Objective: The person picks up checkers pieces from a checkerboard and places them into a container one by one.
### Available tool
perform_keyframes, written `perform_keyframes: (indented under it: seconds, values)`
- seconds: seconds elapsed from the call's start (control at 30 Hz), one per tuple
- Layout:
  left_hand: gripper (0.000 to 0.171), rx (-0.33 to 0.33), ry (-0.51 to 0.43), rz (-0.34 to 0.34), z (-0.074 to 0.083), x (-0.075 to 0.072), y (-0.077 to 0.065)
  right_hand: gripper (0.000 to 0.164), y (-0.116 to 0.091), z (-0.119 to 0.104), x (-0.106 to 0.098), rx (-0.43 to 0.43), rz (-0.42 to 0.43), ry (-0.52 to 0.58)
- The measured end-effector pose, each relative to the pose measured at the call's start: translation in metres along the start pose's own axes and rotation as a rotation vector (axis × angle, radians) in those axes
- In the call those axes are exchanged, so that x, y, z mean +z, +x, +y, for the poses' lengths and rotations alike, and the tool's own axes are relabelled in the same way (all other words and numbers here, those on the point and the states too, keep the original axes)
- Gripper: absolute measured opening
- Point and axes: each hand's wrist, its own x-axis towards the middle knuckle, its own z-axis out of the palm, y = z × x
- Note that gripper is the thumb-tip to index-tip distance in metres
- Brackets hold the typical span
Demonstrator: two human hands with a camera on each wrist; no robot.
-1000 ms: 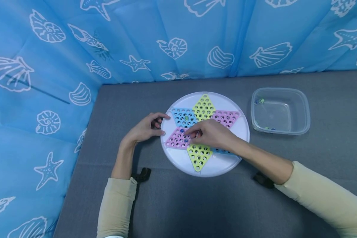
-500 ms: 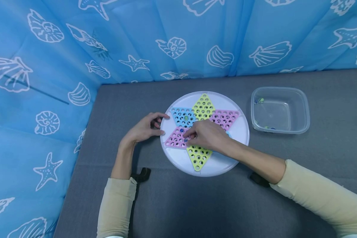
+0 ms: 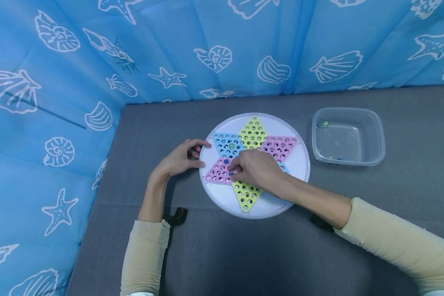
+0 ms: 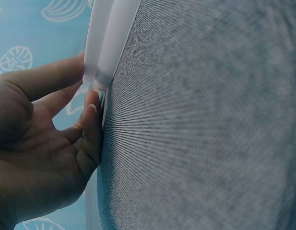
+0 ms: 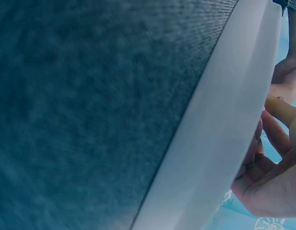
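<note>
A round white Chinese checkers board (image 3: 214,195) lies on the table, with a star of pink, yellow and blue hole sections. My left hand (image 3: 179,159) rests at its left rim, index finger and thumb touching the edge; in the left wrist view the index finger reaches straight to the white rim. My right hand (image 3: 257,168) is over the board, thumb and index fingertips pinching a blue marble (image 3: 231,174) at the pink section. Another blue marble (image 3: 226,162) sits just above it, and a green marble (image 3: 232,146) sits in the blue section. The right palm hides the star's middle.
A clear plastic container (image 3: 366,158) stands right of the board, several marbles (image 3: 324,124) at its left side. Grey cloth (image 3: 222,255) covers the table. A blue curtain (image 3: 244,49) with shell prints hangs behind and at the left.
My right hand has shifted slightly down and left, its thumb and index fingertips now around the lower blue marble. The left hand has stayed at the rim.
</note>
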Motion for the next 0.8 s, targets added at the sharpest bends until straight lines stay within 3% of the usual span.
perform_keyframes:
  seconds: [0.4, 0.8]
  values:
    - [0.052, -0.014, 0.006, 0.000, -0.003, 0.001, 0.003, 0.021, -0.003, 0.003, -0.003, -0.044, -0.004, 0.034]
    - [0.053, -0.020, 0.008, 0.001, -0.001, 0.001, 0.002, 0.019, -0.010, 0.010, -0.010, -0.096, -0.002, 0.136]
